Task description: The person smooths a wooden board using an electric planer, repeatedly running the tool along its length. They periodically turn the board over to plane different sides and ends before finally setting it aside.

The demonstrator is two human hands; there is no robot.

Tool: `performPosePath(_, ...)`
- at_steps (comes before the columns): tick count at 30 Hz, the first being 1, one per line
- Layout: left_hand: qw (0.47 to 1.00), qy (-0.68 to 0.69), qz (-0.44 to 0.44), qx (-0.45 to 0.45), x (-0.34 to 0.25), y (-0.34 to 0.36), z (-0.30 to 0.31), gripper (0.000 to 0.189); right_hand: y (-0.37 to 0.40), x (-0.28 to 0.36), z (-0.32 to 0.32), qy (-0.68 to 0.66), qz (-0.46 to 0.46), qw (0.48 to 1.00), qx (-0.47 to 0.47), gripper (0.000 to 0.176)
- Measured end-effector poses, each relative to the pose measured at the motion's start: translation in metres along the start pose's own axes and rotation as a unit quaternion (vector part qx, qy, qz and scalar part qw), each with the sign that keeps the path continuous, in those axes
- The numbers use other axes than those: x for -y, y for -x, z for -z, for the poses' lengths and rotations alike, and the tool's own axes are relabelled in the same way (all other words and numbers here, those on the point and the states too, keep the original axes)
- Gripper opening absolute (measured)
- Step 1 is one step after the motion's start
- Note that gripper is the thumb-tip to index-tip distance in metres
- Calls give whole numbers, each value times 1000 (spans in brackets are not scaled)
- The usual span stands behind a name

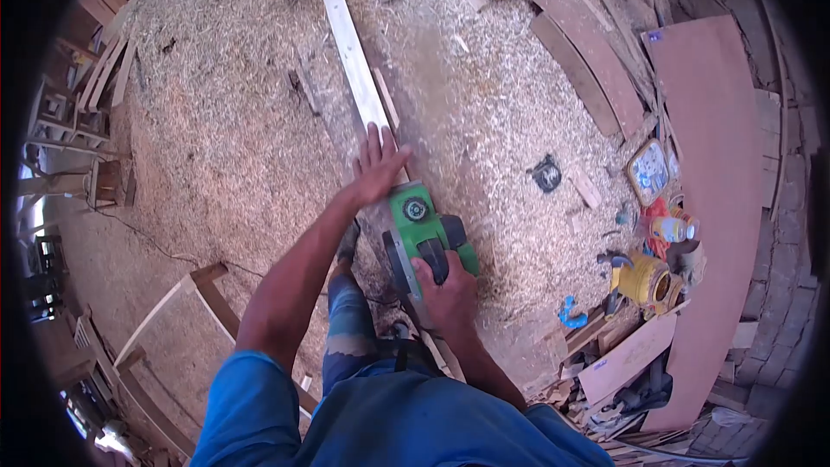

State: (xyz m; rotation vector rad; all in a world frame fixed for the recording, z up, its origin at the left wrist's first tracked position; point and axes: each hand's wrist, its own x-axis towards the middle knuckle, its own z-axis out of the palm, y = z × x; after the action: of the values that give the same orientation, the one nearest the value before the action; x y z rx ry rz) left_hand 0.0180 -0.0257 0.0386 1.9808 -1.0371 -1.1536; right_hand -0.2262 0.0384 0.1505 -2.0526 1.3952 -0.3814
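A green electric hand planer [418,229] rests on a long, narrow wooden board that runs away from me. My right hand [447,287] is wrapped round the planer's black rear handle. Just ahead of the planer, my left hand [379,171] lies on the pale board [347,43], fingers stretched forward and thumb out to the right. The planer hides the near part of the board. A thin strip of wood [386,95] shows along the board's right side.
Wood shavings [233,121] cover the floor. Curved planks [596,69] and a large reddish board [705,164] lie on the right, near a yellow container [644,281] and a blue hooked object [571,313]. A wooden frame [203,290] stands at left. A cable [156,246] crosses the floor.
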Motion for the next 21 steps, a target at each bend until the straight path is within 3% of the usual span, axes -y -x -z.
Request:
performPosePath(1, 999, 22, -26, -11, 10, 7, 6, 96, -12, 7, -4, -1, 3, 1000, -1, 50)
performPosePath(3, 974, 108, -133, -146, 54, 15, 6, 82, -33, 19, -13, -2, 2, 1000, 0, 50)
performPosePath(5, 968, 91, -59, -228, 72, 46, 11, 75, -58, 28, -25, -10, 2, 1000, 9, 50)
performPosePath(7, 967, 56, 19, -246, 112, 71, 8, 68, -89, 43, -36, -16, 9, 1000, 11, 51)
performPosePath(12, 984, 13, 52, -169, 174, 141, 11, 53, -173, 96, -65, -36, 6, 999, 19, 50)
performPosePath(16, 990, -93, -2, -109, 147, 154, 32, 49, -251, 142, -94, -9, 19, 1000, 13, 52)
performPosePath(19, 969, -168, -144, -110, 109, 139, 43, 49, -318, 176, -118, -28, 52, 998, 4, 56)
performPosePath(21, 952, -185, -237, -60, 81, 119, 48, 55, -364, 195, -140, -15, 97, 995, -21, 60)
